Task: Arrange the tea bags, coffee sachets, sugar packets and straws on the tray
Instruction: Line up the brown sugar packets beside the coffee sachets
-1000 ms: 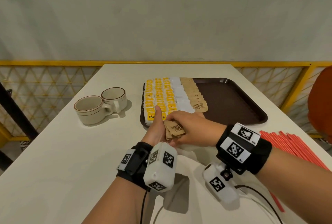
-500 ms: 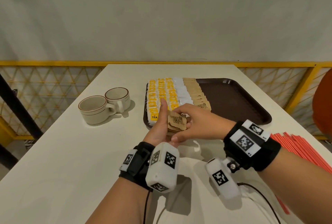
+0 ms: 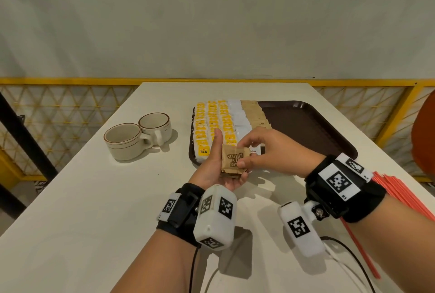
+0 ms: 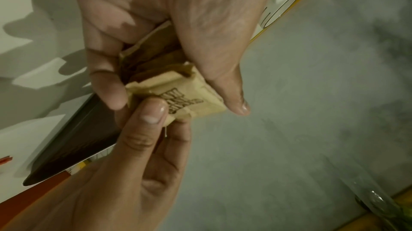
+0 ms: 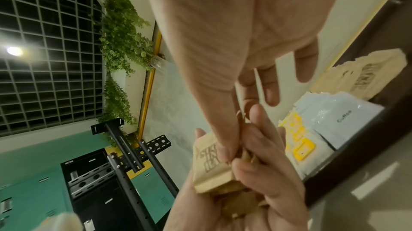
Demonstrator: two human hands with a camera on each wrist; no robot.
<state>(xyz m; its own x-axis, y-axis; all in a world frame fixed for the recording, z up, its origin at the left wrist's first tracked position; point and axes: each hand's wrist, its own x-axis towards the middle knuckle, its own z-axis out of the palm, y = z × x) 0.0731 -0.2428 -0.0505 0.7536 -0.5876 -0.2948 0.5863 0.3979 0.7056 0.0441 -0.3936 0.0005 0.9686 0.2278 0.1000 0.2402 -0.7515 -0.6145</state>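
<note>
A white counter [image 3: 70,198] stands against a pale grey wall, with a yellow railing [image 3: 58,81] of lattice mesh running behind it. Toward its left sit two cream cups [image 3: 138,137] with brown rims, touching each other. Right of them lies a dark brown tray [image 3: 313,125]; its left part carries rows of yellow-tagged tea bags [image 3: 213,118], then a column of white coffee sachets [image 3: 237,114], then a column of brown sugar packets [image 3: 255,111], while its right part is bare. Just in front of the tray's near edge the left hand [image 3: 214,165], palm up with the thumb raised, holds a small stack of brown sugar packets [image 3: 234,163] between thumb and curled fingers. The right hand [image 3: 270,151] meets it from the right, thumb and forefinger pinching the top packet of that stack, the other fingers spread loosely above the tray. At the far right edge of the counter lies a bundle of red straws [image 3: 404,194], off the tray.
</note>
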